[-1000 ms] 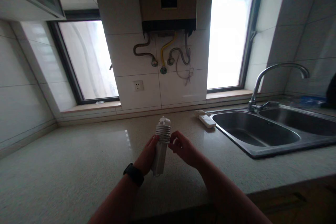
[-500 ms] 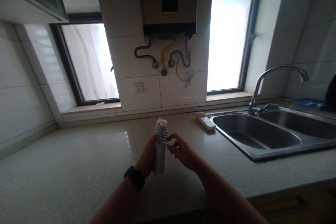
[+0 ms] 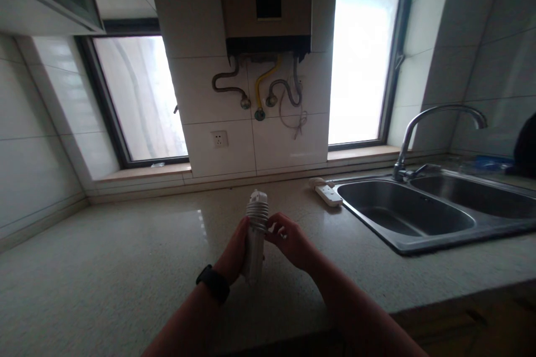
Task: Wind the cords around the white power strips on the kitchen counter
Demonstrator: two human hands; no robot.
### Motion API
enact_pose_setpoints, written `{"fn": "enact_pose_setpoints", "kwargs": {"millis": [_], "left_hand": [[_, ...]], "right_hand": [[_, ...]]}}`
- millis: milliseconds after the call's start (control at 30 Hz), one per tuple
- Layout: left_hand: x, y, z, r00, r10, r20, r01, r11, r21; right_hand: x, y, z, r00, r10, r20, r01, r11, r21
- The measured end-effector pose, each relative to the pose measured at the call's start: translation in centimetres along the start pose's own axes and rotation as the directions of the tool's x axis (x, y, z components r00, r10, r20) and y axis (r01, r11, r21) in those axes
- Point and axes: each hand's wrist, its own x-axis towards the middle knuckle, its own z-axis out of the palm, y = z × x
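My left hand (image 3: 235, 252), with a black watch on its wrist, is wrapped round the lower part of a white power strip (image 3: 255, 234) held upright over the counter. A white cord (image 3: 258, 213) is coiled round the strip's upper end. My right hand (image 3: 288, 240) is beside the coil with its fingers pinched on the cord's white plug.
A speckled countertop (image 3: 104, 268) spreads below. A second white power strip (image 3: 327, 192) lies by the steel double sink (image 3: 422, 217) with its tap (image 3: 419, 128) at the right. A wall socket (image 3: 219, 138) and a water heater (image 3: 268, 5) with pipes are on the tiled wall between two windows.
My right hand has moved in closer against the coiled cord. The strip stays upright in my left hand, shifted only slightly.
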Motion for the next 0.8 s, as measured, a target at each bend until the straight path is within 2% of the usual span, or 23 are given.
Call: {"fn": "enact_pose_setpoints", "kwargs": {"millis": [100, 200, 267, 367, 500, 633, 800], "left_hand": [[-0.17, 0.06, 0.22, 0.999, 0.043, -0.007, -0.043, 0.999, -0.032], [-0.40, 0.39, 0.52, 0.992, 0.121, 0.043, -0.117, 0.990, -0.079], [-0.46, 0.54, 0.60, 0.984, 0.168, 0.056, -0.165, 0.985, -0.048], [-0.31, 0.41, 0.37, 0.974, 0.216, 0.065, -0.217, 0.976, 0.022], [0.01, -0.04, -0.21, 0.969, 0.223, 0.103, -0.225, 0.974, 0.002], [-0.23, 0.13, -0.37, 0.977, 0.166, 0.137, -0.165, 0.986, -0.016], [-0.79, 0.44, -0.30, 0.976, 0.091, 0.199, -0.084, 0.996, -0.041]], "right_hand": [[0.09, 0.16, 0.09, 0.995, 0.097, -0.007, -0.096, 0.992, 0.084], [0.07, 0.13, 0.11, 0.967, 0.244, 0.068, -0.252, 0.950, 0.186], [0.05, 0.04, 0.08, 0.953, 0.284, 0.106, -0.301, 0.929, 0.214], [0.12, 0.08, 0.06, 0.958, 0.276, 0.081, -0.287, 0.932, 0.223], [0.23, 0.36, 0.03, 0.957, 0.283, 0.060, -0.289, 0.927, 0.238], [0.10, 0.11, -0.07, 0.953, 0.287, 0.093, -0.302, 0.913, 0.273], [0.07, -0.17, -0.16, 0.953, 0.294, 0.070, -0.301, 0.903, 0.306]]}}
